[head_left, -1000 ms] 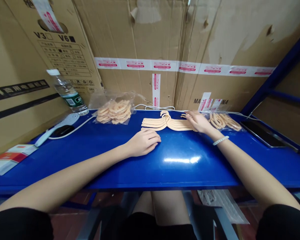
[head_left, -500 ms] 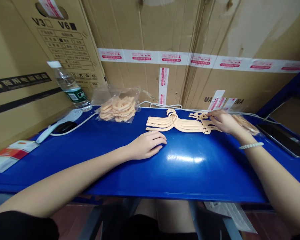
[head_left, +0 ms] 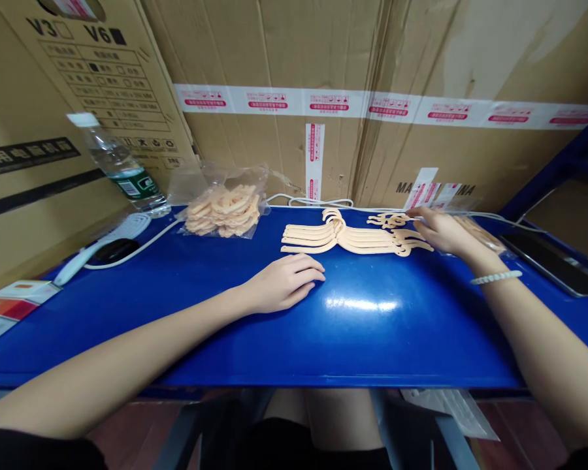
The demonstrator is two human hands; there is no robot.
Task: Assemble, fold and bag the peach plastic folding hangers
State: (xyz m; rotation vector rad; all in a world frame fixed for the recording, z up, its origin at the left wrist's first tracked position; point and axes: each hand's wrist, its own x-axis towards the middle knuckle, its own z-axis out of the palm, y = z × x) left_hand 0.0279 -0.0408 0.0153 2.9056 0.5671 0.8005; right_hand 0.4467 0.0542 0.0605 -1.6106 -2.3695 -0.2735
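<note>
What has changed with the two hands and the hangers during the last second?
The right hand moved rightward, off the right end of the hanger stack, to the loose small hangers beside it; it touches them, but a grip is not clear. The left hand stayed resting on the blue table; the stack stayed put.

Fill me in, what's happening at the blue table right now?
A person sits at the blue table. Their right hand touches the right end of a row of peach hangers, by some loose pieces; a grip isn't clear. Their left hand rests on the table, holding nothing, just short of the hangers. A bag of more pieces lies back left.
</note>
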